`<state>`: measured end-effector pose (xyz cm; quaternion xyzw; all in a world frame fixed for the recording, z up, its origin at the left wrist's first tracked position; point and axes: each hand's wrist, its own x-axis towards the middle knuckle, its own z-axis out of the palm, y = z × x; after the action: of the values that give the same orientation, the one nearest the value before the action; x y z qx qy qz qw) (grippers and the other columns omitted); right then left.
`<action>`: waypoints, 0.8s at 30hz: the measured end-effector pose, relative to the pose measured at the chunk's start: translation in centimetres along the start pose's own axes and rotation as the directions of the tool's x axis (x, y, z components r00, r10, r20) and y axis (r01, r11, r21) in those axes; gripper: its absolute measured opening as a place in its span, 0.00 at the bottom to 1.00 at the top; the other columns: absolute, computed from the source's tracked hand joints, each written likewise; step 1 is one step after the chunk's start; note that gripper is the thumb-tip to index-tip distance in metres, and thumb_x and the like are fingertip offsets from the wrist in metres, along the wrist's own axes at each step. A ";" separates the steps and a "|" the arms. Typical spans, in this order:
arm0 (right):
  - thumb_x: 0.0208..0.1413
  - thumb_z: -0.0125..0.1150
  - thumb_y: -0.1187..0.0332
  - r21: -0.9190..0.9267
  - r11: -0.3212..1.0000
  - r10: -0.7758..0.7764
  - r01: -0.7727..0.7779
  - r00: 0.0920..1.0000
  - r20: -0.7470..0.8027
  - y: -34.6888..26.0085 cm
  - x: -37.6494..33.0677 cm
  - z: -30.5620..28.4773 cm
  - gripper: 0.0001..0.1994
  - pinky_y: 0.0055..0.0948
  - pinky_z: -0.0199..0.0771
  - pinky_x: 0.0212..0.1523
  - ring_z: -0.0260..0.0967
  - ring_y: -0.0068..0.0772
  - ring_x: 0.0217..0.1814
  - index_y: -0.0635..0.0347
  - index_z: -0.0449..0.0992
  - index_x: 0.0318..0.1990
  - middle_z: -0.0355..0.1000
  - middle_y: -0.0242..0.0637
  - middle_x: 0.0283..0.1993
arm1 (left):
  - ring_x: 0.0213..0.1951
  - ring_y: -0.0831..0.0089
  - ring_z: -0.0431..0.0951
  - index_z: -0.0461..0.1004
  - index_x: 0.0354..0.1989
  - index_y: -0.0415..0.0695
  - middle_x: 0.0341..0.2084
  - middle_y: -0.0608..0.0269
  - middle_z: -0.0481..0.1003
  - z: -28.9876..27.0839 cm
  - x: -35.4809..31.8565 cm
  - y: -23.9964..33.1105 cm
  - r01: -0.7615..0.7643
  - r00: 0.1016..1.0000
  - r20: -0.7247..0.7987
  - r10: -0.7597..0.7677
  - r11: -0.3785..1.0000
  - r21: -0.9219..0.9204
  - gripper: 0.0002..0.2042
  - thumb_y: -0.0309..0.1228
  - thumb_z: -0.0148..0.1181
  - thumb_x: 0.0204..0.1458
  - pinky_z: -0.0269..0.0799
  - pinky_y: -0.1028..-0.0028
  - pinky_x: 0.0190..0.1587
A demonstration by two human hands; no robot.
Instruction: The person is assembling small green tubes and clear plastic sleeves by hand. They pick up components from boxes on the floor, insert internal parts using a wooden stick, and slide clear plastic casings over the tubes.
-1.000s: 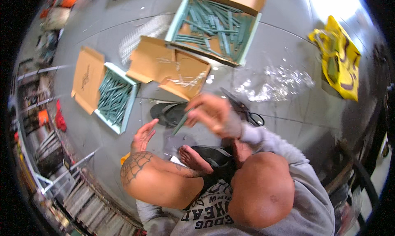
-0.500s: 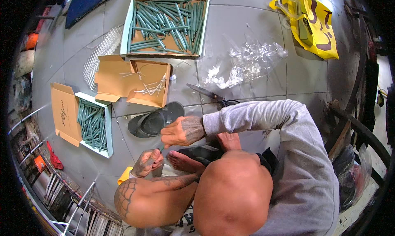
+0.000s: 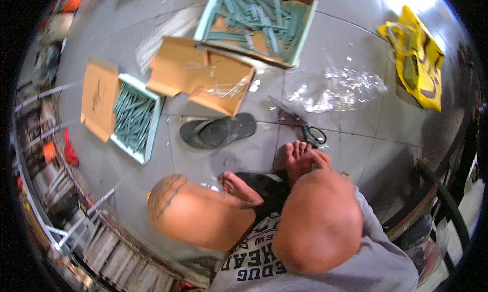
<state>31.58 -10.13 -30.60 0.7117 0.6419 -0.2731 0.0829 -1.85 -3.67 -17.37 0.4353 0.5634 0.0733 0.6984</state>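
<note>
My left hand is out of sight below my raised left knee. What looks like part of my right hand [image 3: 321, 158] shows beside my right foot, mostly hidden behind the right knee, so its grip cannot be made out. Just beyond it lie black-handled scissors [image 3: 315, 135], blades toward the far left. A dark grey flip-flop [image 3: 218, 131] rests on the floor ahead of my feet. Further off are a large open box [image 3: 202, 20] of green pen-like sticks and a smaller open box [image 3: 151, 132] of similar sticks. Between them, an open cardboard box [image 3: 178, 63] contains thin white sticks.
Crumpled clear plastic [image 3: 338, 88] lies right of the boxes. At the far right stands a yellow bag [image 3: 421, 63]. A spiky white strip [image 3: 165, 35] sits behind the cardboard box. Metal rails and slats [image 3: 109, 251] line the left side; a dark curved bar [image 3: 442, 195] borders the right.
Both hands have left the space above the flip-flop, the right drawing back beside the right foot. The view has shifted, and the whole scene sits differently in it.
</note>
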 end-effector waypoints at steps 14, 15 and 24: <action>0.67 0.45 0.68 -0.213 0.976 -0.120 0.046 0.930 -0.347 -0.2 -1.0 5.4 0.28 0.60 0.46 0.73 0.44 0.63 0.78 0.51 0.51 0.74 0.51 0.49 0.76 | 0.19 0.82 0.56 0.66 0.22 0.48 0.17 0.73 0.60 5.1 -4.7 -4.0 -0.025 0.989 -0.146 -0.007 0.977 -0.210 0.24 0.51 0.47 0.69 0.51 0.76 0.23; 0.67 0.45 0.69 -0.214 0.976 -0.119 0.041 0.923 -0.365 -0.1 -0.8 6.1 0.27 0.61 0.46 0.72 0.45 0.63 0.77 0.51 0.52 0.73 0.52 0.49 0.76 | 0.19 0.82 0.56 0.66 0.22 0.48 0.17 0.73 0.60 5.1 -5.2 -4.2 -0.013 0.988 -0.152 -0.022 0.975 -0.224 0.24 0.51 0.47 0.69 0.51 0.76 0.23; 0.67 0.45 0.67 -0.191 0.981 -0.109 0.029 0.899 -0.425 0.6 -0.1 6.0 0.28 0.60 0.45 0.74 0.46 0.61 0.77 0.52 0.51 0.73 0.52 0.51 0.76 | 0.18 0.82 0.56 0.66 0.22 0.49 0.16 0.73 0.60 7.1 -8.8 -9.8 0.156 0.956 -0.180 -0.230 0.923 -0.351 0.24 0.51 0.47 0.68 0.51 0.76 0.22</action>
<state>30.43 -13.13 -35.70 0.7210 0.6910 -0.0519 -0.0076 -2.71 -18.61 -17.84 0.2422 0.6562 0.1453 0.6997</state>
